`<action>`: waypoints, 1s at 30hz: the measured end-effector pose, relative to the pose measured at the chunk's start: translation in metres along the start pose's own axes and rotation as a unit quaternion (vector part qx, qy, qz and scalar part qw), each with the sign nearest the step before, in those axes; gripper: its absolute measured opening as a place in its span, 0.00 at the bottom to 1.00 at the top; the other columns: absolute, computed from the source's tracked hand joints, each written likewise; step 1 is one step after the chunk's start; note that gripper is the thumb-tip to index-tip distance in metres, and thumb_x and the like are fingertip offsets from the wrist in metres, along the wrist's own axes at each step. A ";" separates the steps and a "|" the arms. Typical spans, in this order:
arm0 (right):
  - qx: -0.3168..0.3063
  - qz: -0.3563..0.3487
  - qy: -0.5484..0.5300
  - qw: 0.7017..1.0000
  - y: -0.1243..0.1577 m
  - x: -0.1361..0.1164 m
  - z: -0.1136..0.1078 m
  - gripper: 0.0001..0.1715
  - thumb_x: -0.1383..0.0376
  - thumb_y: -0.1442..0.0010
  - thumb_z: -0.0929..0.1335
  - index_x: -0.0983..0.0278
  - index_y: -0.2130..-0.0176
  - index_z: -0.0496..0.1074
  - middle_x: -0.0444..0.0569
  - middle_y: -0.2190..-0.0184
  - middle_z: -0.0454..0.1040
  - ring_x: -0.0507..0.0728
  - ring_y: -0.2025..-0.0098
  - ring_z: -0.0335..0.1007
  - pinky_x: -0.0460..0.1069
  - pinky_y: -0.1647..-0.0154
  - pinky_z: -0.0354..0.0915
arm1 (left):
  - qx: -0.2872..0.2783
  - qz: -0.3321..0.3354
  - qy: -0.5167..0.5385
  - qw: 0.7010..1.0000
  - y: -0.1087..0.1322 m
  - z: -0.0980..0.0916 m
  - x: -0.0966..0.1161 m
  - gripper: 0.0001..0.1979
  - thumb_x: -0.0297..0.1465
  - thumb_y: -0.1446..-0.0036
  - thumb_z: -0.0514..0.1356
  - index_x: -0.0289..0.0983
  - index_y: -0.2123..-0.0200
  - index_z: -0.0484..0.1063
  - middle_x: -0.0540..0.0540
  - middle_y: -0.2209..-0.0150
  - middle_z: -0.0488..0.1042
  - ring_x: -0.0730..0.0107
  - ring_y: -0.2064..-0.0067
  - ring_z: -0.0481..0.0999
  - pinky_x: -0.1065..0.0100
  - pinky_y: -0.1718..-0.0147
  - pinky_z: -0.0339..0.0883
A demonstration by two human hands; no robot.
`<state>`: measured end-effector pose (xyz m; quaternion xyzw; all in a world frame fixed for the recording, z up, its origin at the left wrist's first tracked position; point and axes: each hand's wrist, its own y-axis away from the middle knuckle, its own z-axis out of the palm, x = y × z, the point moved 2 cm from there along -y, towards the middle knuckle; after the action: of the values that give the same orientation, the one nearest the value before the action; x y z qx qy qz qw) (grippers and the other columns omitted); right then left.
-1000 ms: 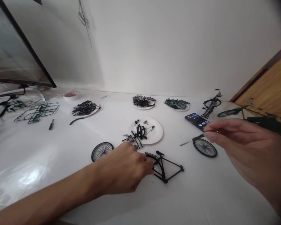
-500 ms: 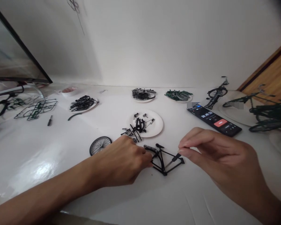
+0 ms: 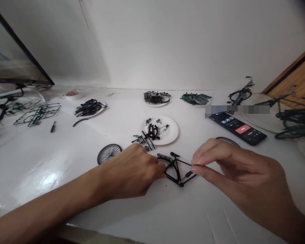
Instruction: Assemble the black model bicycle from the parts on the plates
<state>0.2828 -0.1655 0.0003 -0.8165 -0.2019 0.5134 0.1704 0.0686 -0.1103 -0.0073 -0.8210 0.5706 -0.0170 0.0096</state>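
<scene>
A black model bicycle frame [image 3: 177,166] with saddle and rear rack lies over the white tabletop. My left hand [image 3: 144,167] is closed on its rear end, the fingertips partly hidden behind the knuckles. Between thumb and forefinger, my right hand [image 3: 234,174] pinches the top of a small screwdriver [image 3: 188,174]. Its dark handle slants down inside the frame, and the shaft points toward the lower joint. Just beyond my left wrist lies a spoked wheel [image 3: 108,153]. Another wheel [image 3: 228,139] shows partly behind my right hand.
A paper plate [image 3: 171,134] holds small black parts, some spilling over its left rim. Farther back are plates of black parts [image 3: 90,107] and green parts [image 3: 195,99]. A phone [image 3: 237,128] lies right, near assembled model bicycles [image 3: 295,115]. Another screwdriver [image 3: 53,127] lies left.
The view has shifted slightly. My right hand sits a little lower against the frame, with the screwdriver still pinched. A wheel behind that hand has come into sight. The left hand keeps its hold.
</scene>
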 end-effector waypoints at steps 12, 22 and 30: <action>-0.008 -0.039 0.004 0.999 0.001 -0.005 -0.002 0.12 0.74 0.44 0.74 0.58 0.65 0.74 0.44 0.68 0.76 0.56 0.64 0.74 0.52 0.66 0.69 | -0.005 0.004 -0.004 1.000 0.000 -0.001 0.001 0.12 0.24 0.35 0.50 0.38 0.73 0.63 0.50 0.76 0.70 0.69 0.79 0.58 0.62 0.76 0.45; -0.020 -0.071 0.014 0.997 0.001 -0.008 -0.001 0.15 0.76 0.46 0.75 0.58 0.63 0.74 0.44 0.68 0.76 0.57 0.63 0.74 0.53 0.65 0.70 | -0.012 0.014 -0.002 1.000 0.000 0.002 -0.001 0.11 0.23 0.36 0.51 0.37 0.72 0.64 0.50 0.76 0.70 0.69 0.79 0.60 0.62 0.77 0.48; -0.031 -0.085 0.019 0.996 0.000 -0.011 0.000 0.16 0.78 0.46 0.74 0.57 0.63 0.74 0.44 0.69 0.76 0.57 0.64 0.74 0.53 0.67 0.70 | -0.011 0.017 0.003 1.000 0.000 0.001 -0.001 0.12 0.23 0.36 0.50 0.37 0.72 0.65 0.50 0.76 0.70 0.69 0.79 0.60 0.62 0.77 0.47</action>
<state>0.2784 -0.1712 0.0088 -0.8109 -0.2832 0.4749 0.1917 0.0687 -0.1096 -0.0083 -0.8109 0.5851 -0.0134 -0.0007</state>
